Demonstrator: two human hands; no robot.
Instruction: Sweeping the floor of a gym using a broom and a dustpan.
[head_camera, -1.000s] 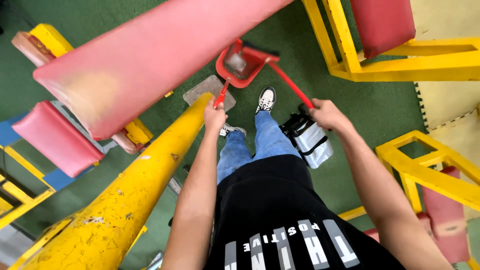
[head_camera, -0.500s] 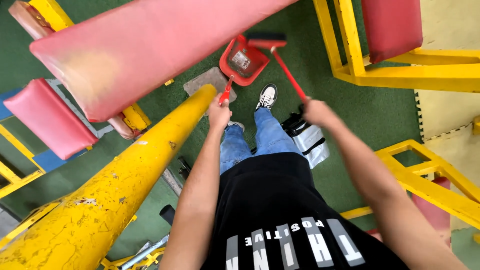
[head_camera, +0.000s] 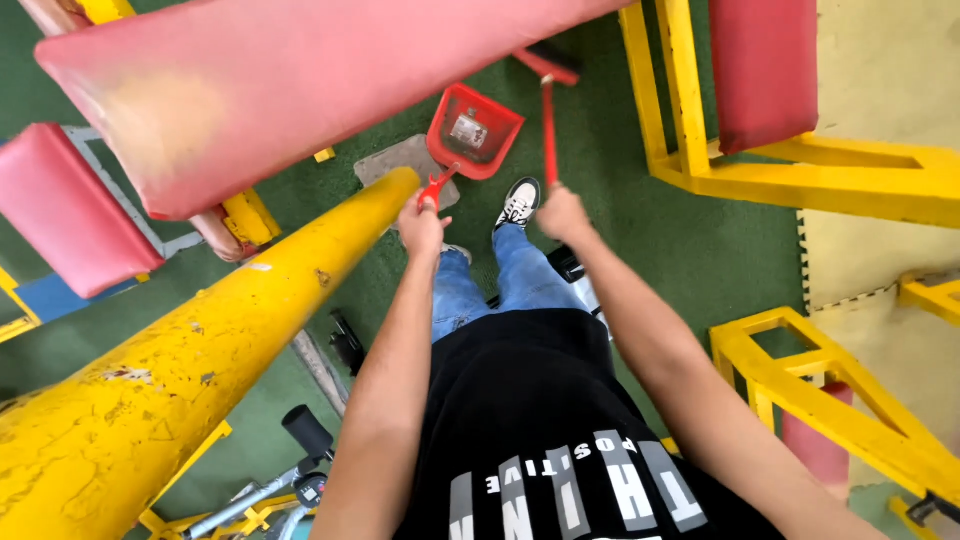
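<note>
Gripping the red dustpan by its handle, my left hand is closed tight, the pan tilted low over the green floor just beyond my white shoe. My right hand is wrapped around the red broom stick, its head up by the pan's far edge, possibly touching it. A thick yellow bar runs past my left arm.

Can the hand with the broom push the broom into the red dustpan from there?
Probably yes. The right hand holds the broom just beside the dustpan, with only bare green floor between them.
</note>
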